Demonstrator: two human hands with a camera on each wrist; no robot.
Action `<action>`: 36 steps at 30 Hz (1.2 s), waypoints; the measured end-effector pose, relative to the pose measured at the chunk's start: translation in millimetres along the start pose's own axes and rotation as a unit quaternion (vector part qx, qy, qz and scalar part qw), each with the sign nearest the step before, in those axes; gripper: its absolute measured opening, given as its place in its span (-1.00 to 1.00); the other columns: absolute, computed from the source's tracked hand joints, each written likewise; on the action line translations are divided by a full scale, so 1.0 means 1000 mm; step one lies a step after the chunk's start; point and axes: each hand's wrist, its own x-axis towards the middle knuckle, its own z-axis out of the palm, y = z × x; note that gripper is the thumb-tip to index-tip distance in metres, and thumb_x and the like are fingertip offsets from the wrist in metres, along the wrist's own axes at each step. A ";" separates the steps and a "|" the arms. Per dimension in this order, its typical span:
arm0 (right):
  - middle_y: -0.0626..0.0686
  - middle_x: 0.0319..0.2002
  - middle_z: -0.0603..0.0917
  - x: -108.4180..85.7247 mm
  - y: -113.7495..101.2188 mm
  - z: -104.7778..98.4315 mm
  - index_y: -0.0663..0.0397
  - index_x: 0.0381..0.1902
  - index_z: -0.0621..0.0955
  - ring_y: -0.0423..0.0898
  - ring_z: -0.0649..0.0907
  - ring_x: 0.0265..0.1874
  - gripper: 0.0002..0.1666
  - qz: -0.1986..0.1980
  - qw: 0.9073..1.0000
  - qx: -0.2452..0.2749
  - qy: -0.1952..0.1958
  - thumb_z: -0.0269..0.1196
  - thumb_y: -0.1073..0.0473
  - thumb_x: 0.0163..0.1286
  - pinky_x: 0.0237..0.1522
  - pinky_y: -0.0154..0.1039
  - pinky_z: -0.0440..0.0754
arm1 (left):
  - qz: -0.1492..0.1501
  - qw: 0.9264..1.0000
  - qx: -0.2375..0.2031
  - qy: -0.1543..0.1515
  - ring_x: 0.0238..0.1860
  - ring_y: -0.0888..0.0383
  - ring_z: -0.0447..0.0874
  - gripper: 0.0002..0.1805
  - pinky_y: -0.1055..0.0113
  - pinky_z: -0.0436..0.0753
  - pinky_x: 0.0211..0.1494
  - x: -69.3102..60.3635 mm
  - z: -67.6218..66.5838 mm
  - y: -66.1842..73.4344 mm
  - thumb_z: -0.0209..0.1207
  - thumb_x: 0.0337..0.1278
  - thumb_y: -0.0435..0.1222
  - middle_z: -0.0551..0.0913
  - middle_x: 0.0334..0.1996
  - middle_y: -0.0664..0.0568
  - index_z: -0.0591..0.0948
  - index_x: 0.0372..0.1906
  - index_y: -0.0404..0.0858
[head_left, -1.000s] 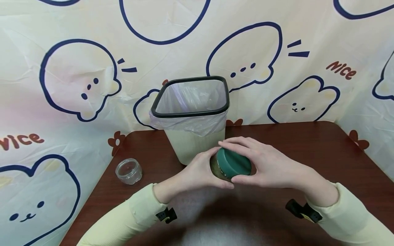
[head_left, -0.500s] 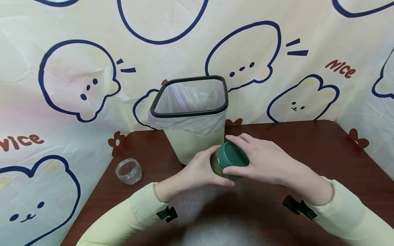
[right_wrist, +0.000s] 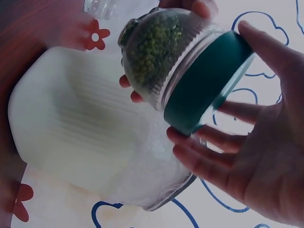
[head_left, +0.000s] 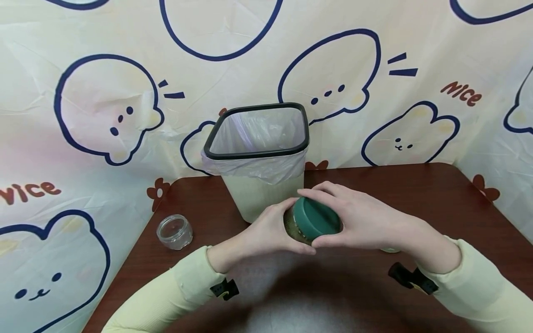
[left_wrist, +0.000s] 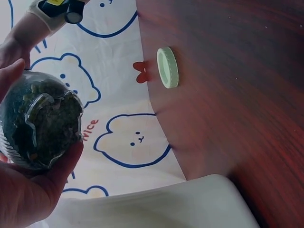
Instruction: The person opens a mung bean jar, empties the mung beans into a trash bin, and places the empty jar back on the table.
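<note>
The clear jar (right_wrist: 156, 52) of small green grains is in your two hands, tilted, in front of the bin with its green lid (head_left: 317, 218) on. Your left hand (head_left: 269, 230) has thumb and fingers curled round the jar's body. Your right hand (head_left: 362, 219) pinches the lid by its edge, thumb and fingers spread about it, palm apart from its top. Just behind is the bin (head_left: 266, 196), dark-rimmed and bag-lined. To your left, a small clear container (head_left: 175, 232) stands on the dark red table (head_left: 399, 185); to your right, near your right wrist, lies a pale green ring-shaped piece (left_wrist: 175, 73). On the cartoon-printed backdrop (head_left: 233, 78), red lettering (head_left: 461, 94) at right reads "NICE".
</note>
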 end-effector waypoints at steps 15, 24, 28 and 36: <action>-0.04 0.38 0.28 0.002 -0.004 -0.002 -0.28 0.48 0.22 -0.04 0.53 0.04 0.04 0.013 0.999 -0.013 0.033 0.23 -0.49 0.13 -0.15 -0.11 0.64 | -0.005 1.000 0.003 0.008 -0.13 0.29 0.57 -0.12 0.36 0.59 -0.09 0.001 0.002 -0.002 0.58 -0.35 -0.10 0.59 -0.10 0.22 0.44 0.22 -0.14; 0.03 0.15 0.49 0.008 -0.008 0.002 -0.14 0.43 0.32 -0.09 0.61 -0.20 0.05 0.075 0.995 -0.058 0.014 0.11 -0.59 0.13 -0.32 -0.19 0.61 | -0.011 1.000 0.010 0.015 -0.12 0.29 0.56 -0.14 0.36 0.59 -0.08 0.000 0.002 -0.002 0.58 -0.35 -0.08 0.58 -0.09 0.23 0.44 0.20 -0.12; 0.00 0.00 0.52 0.008 -0.008 0.005 -0.14 0.39 0.36 -0.14 0.59 -0.32 0.03 0.080 0.994 -0.068 0.008 0.14 -0.58 0.11 -0.40 -0.25 0.56 | -0.015 0.999 0.022 0.024 -0.12 0.29 0.55 -0.12 0.36 0.58 -0.08 -0.001 0.003 -0.001 0.59 -0.38 -0.06 0.58 -0.10 0.26 0.44 0.21 -0.08; -0.08 0.02 0.50 0.006 -0.004 0.007 -0.22 0.38 0.37 -0.18 0.57 -0.28 -0.06 0.043 0.998 -0.037 0.012 0.29 -0.44 0.11 -0.39 -0.30 0.56 | -0.018 1.000 0.017 0.017 -0.11 0.28 0.55 -0.10 0.36 0.58 -0.07 -0.003 0.003 -0.001 0.58 -0.37 -0.06 0.57 -0.08 0.24 0.43 0.23 -0.10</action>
